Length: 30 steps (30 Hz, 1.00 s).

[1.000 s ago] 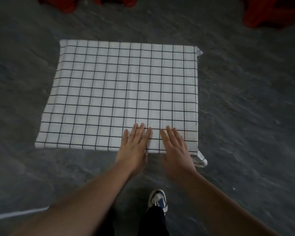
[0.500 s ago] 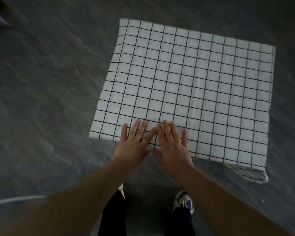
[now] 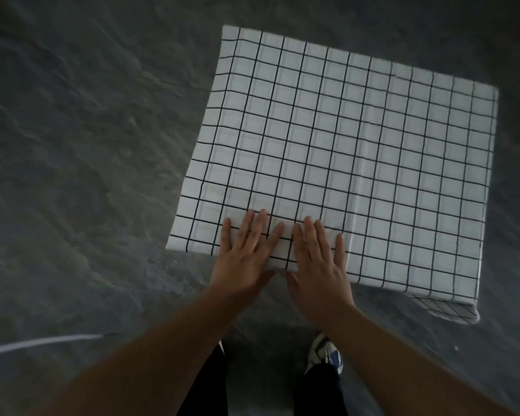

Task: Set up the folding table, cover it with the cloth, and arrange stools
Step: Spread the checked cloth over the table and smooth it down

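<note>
I see the white cotton cloth with a black grid [image 3: 342, 163] spread flat over the square worktop, one corner hanging off at the near right. My left hand [image 3: 243, 253] and right hand [image 3: 318, 265] press side by side on its near edge, fingers straight and slightly spread, above the grey stone floor [image 3: 87, 175].

Cloth [image 3: 357, 163]: white, crossed by a thin black grid of squares; same check on the corner flap hanging at its near right. Floor [image 3: 87, 160] around the cloth: dark grey, mottled with paler streaks. Line [image 3: 39, 343] on the floor, near left of the cloth: white. Shoe [image 3: 324, 352] below the cloth's near edge: white and grey, blue patch. Trousers [image 3: 315, 391]: black.
</note>
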Each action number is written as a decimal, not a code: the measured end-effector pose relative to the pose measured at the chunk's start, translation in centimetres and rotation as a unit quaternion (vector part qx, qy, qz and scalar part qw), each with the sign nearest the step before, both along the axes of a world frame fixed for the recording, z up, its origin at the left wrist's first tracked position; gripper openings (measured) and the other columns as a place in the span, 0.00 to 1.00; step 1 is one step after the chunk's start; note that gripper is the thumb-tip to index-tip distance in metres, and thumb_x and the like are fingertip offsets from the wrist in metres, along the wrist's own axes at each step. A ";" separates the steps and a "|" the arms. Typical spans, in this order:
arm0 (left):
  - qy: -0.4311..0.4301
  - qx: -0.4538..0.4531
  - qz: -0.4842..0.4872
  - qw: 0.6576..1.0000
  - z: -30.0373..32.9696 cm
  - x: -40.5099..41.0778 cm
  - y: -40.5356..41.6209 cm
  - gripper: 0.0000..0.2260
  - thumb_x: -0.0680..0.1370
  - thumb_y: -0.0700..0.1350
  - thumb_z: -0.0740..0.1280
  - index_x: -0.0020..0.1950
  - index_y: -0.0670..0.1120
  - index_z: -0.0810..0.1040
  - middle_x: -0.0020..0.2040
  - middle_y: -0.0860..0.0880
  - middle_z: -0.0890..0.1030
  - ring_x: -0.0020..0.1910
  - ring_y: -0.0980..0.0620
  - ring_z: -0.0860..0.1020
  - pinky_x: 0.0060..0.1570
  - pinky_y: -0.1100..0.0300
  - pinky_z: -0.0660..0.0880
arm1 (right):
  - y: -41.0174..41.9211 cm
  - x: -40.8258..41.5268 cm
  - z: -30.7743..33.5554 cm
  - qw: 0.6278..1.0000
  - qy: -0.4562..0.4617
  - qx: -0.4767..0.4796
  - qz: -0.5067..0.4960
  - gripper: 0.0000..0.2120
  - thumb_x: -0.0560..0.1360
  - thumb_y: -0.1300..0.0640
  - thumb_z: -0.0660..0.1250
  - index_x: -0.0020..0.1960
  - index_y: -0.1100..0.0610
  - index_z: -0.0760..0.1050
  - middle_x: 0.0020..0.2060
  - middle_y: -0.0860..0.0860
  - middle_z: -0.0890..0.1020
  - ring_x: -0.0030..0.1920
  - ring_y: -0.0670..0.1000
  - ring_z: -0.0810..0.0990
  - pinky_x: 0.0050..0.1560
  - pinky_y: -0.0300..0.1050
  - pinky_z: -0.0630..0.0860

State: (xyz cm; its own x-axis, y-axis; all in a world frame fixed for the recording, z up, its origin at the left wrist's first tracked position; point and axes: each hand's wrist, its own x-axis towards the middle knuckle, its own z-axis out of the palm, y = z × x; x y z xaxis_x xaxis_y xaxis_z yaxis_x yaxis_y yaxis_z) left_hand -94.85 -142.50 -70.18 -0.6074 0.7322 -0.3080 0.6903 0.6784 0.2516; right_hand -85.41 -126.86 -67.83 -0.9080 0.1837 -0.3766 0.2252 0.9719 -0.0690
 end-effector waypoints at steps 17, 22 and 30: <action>0.009 -0.060 0.035 0.998 -0.3 -3.9 -4.6 0.47 0.73 0.69 0.62 0.79 0.56 0.34 0.80 0.45 0.38 0.79 0.41 0.35 0.74 0.35 0.38 | -3.9 -5.6 -0.6 0.996 -0.026 -0.043 0.067 0.36 0.82 0.38 0.48 0.81 0.56 0.39 0.81 0.54 0.39 0.79 0.56 0.34 0.77 0.65 0.41; 0.001 -0.058 0.034 0.998 0.7 -3.8 -4.4 0.53 0.68 0.70 0.68 0.81 0.54 0.39 0.81 0.42 0.42 0.79 0.39 0.40 0.73 0.31 0.44 | -3.7 -5.8 0.1 0.996 -0.012 -0.069 0.048 0.36 0.82 0.40 0.51 0.82 0.54 0.39 0.81 0.52 0.39 0.79 0.53 0.34 0.78 0.62 0.41; -0.089 -0.029 -0.030 0.995 6.3 -7.1 -0.2 0.47 0.76 0.52 0.64 0.76 0.57 0.27 0.78 0.46 0.27 0.73 0.46 0.23 0.73 0.37 0.33 | 0.5 -7.8 5.2 0.995 0.014 -0.056 -0.079 0.33 0.82 0.42 0.43 0.80 0.51 0.31 0.80 0.49 0.34 0.78 0.50 0.30 0.79 0.58 0.40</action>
State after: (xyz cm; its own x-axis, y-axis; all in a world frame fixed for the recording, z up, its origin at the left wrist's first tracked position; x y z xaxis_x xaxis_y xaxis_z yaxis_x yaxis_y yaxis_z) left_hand -102.00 -142.75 -63.88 -0.4958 0.7431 -0.4493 0.6780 0.6546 0.3345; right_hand -93.19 -126.37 -62.61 -0.8820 0.2825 -0.3772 0.3702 0.9106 -0.1838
